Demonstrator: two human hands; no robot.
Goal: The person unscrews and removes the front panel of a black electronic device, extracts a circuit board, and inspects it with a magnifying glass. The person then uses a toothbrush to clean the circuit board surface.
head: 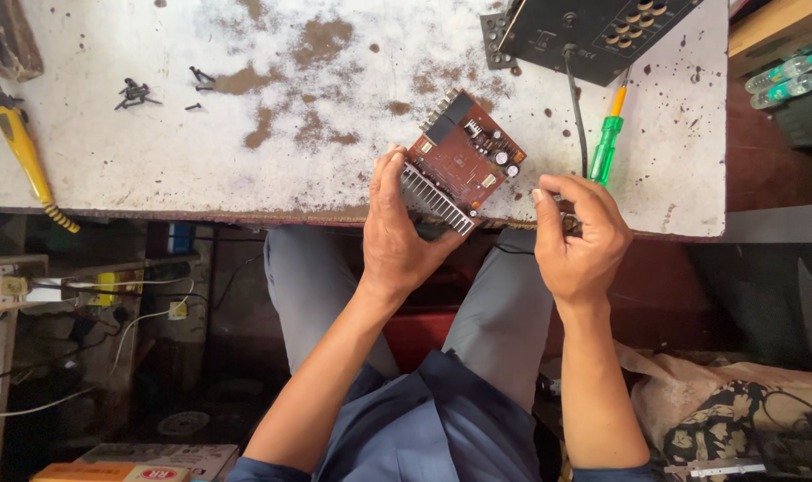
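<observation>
My left hand grips a red-brown circuit board with a ribbed metal heat sink along its near edge, held just over the front edge of the worn white workbench. My right hand hovers beside the board's right corner with fingers curled together; whether it pinches something small I cannot tell. A green-handled screwdriver lies on the bench just beyond my right hand.
A black panel with knobs and a cable sits at the back right. Several black screws lie at the back left. A yellow-handled tool hangs over the left edge. Wires, boxes and a patterned bag clutter the floor below.
</observation>
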